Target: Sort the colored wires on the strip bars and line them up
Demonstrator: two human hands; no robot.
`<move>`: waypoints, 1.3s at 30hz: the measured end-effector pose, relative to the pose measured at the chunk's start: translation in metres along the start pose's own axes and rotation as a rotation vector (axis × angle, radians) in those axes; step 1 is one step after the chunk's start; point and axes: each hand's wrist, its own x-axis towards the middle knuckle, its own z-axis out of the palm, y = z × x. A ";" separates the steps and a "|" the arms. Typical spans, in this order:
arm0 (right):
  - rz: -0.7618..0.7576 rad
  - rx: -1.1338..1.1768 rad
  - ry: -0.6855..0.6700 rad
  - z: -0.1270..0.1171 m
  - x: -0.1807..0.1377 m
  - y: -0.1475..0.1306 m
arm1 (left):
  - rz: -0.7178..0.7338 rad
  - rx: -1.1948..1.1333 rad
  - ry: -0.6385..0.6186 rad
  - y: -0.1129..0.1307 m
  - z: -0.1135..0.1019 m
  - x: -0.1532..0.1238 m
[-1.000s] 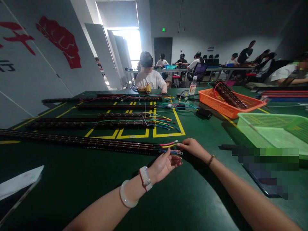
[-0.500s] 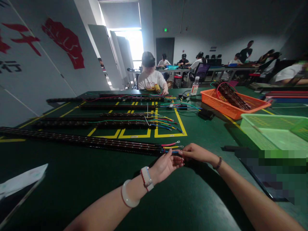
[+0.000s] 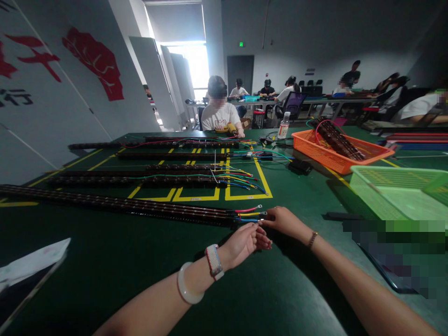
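Observation:
A long dark bundle of bead-like strips lies across the table, with red, yellow and blue wires at its right end. Each wire ends in a metal ring terminal. My right hand pinches the tip of the blue wire, and its fingers partly cover the terminal. Just below that wire is my left hand, palm turned up. Its fingers are loosely bent and apart, with nothing visible in them, and its fingertips are close to the blue wire's end.
Behind lie several more strip bundles with coloured wires, on the yellow-taped green table. To the right stand an orange basket, a green basket and a bottle. A person sits opposite; several others work farther back.
My left hand has drawn slightly down off the blue wire, its thumb no longer raised over it. My right hand stays at the wire's end, its wrist a little lower.

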 end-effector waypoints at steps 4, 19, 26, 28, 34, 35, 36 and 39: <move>-0.006 0.070 -0.014 0.001 0.001 0.007 | 0.004 0.016 0.005 -0.001 0.000 -0.001; -0.240 0.270 0.165 0.011 0.006 -0.005 | 0.026 0.005 0.013 -0.004 0.001 0.002; -0.235 -0.010 0.148 0.014 0.012 -0.007 | 0.036 0.028 -0.004 -0.006 -0.001 0.003; -0.236 -0.054 0.167 0.014 0.012 -0.009 | 0.033 0.027 -0.012 -0.006 -0.001 0.002; -0.288 -0.162 0.318 0.010 0.008 -0.019 | -0.046 -0.030 0.001 -0.004 -0.001 0.005; -0.308 -0.192 0.341 0.009 0.006 -0.021 | -0.063 -0.045 0.002 -0.003 -0.001 0.006; -0.331 -0.222 0.362 0.008 0.005 -0.022 | -0.073 -0.063 -0.001 -0.003 -0.001 0.006; -0.426 -0.313 0.412 0.005 0.001 -0.026 | -0.051 -0.147 -0.013 -0.001 0.001 0.007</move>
